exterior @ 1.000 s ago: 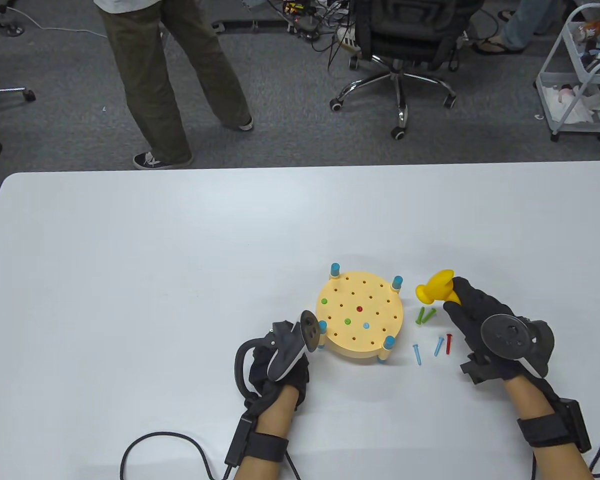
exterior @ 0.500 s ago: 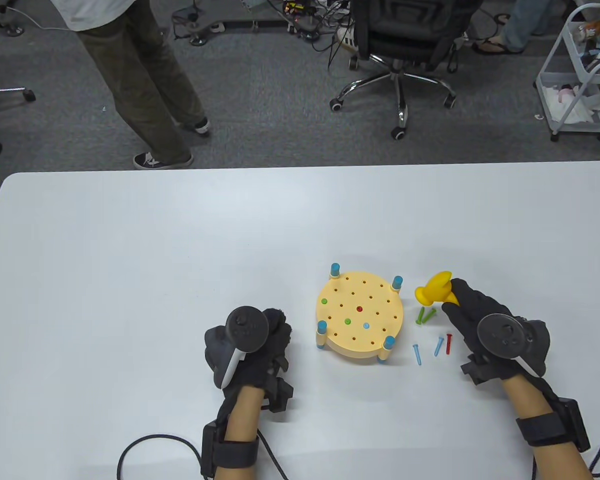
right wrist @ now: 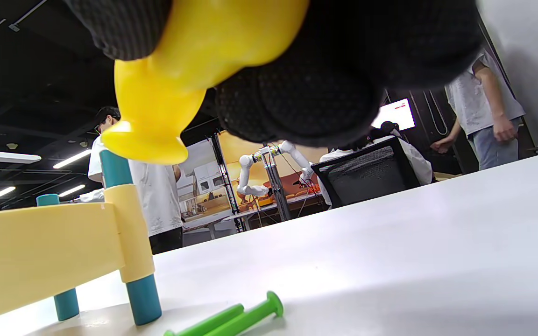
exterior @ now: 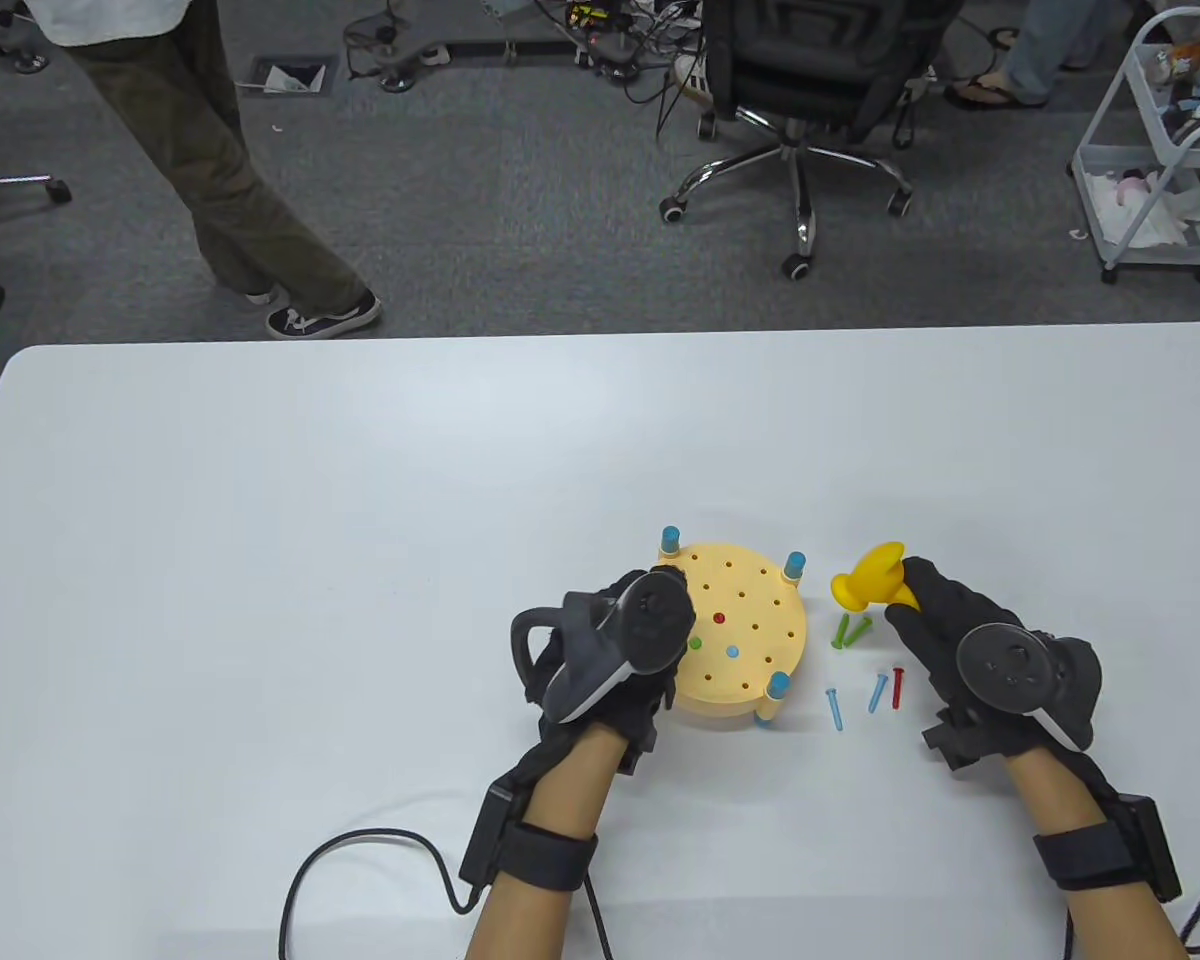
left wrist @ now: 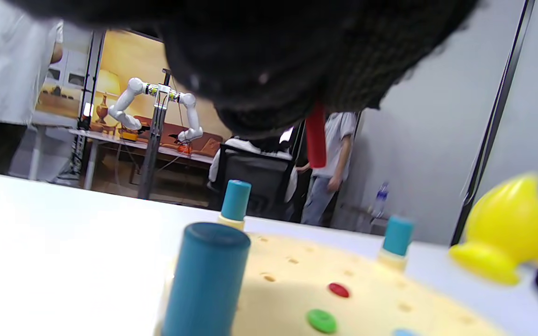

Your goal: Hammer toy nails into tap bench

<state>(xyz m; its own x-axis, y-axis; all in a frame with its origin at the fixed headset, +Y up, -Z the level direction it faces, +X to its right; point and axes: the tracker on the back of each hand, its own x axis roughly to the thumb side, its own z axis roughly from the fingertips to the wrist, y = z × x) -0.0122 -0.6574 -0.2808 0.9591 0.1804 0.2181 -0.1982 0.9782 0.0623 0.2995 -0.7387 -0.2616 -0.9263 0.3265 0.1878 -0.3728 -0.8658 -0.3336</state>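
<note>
Three nail heads seated flush in round yellow perforated tap bench (exterior: 745, 640); five loose plastic nails (exterior: 865, 665) left on white table (exterior: 360, 550). Red nail (left wrist: 315, 135) pinched by left hand (exterior: 610, 665) above bench; yellow toy hammer (exterior: 870, 578) gripped by right hand (exterior: 970, 650).

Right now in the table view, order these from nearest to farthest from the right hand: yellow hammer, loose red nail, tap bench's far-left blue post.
1. yellow hammer, gripped in the right hand.
2. loose red nail, on the table just left of that hand.
3. far-left blue post, across the tap bench.
</note>
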